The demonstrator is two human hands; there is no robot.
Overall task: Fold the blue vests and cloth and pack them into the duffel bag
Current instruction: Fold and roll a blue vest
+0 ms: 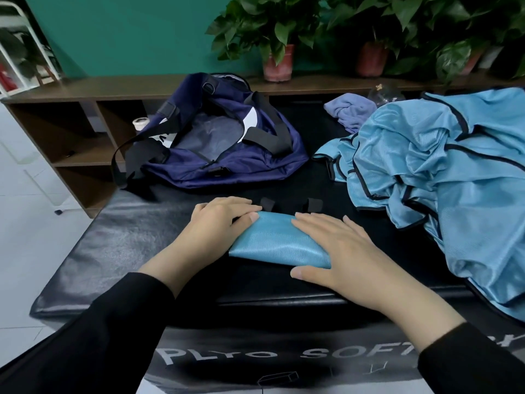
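Folded light-blue mesh vest [277,240], a compact shiny rectangle, lying flat on black padded vinyl box top [113,245], near the front edge. Two short black strap tabs [267,204] poking out just beyond its far edge.

Left hand [220,220] flat at the vest's left end, fingers straight and together, fingertips pressing on the far left corner. Right hand [331,251] spread wide and flat over the vest's right half, thumb out along the near edge on the black surface, pressing down. Neither hand curled around anything. Black long sleeves [113,336] on both arms.

Navy-blue fabric duffel bag [221,143] with black straps further back on the left, unzipped, slumped, mouth gaping toward the camera, pale lining visible inside. Well apart from the folded vest.

Heap of unfolded light-blue mesh vests with black trim [443,177] piled at the right, spilling over the box's near right edge. Crumpled lavender-blue cloth [350,109] behind the heap, touching its far edge.

Brown wooden shelf unit [85,129] behind, potted green plants in reddish pots [277,46] on top, teal wall [127,32] beyond.
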